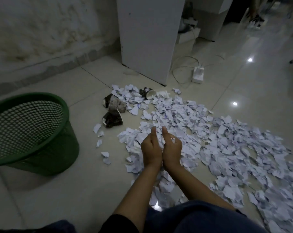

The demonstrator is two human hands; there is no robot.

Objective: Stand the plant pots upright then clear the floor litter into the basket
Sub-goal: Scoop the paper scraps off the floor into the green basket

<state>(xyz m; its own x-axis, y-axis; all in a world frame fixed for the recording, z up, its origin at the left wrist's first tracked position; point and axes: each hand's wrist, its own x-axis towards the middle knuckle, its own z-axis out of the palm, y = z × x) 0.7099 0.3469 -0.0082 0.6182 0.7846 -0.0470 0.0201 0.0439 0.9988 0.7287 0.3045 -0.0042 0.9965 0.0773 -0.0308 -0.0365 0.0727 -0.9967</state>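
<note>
Torn white paper scraps (pixel 226 145) cover the tiled floor in a wide spread from the centre to the right. My left hand (pixel 150 148) and my right hand (pixel 171 148) are pressed side by side over the pile's left part, thumbs up, fingers curled round a bunch of scraps between them. A green mesh basket (pixel 65 113) stands at the left, tilted toward me, its inside looking empty. Crushed paper cups (pixel 113 111) lie on their sides beyond the pile, with one more cup (pixel 149 93) further back. No plant pots are in view.
A white cabinet (pixel 147 39) stands at the back centre. A white power strip (pixel 198 75) with looping cables lies to its right. The wall and its skirting run along the back left. My knees are at the bottom edge.
</note>
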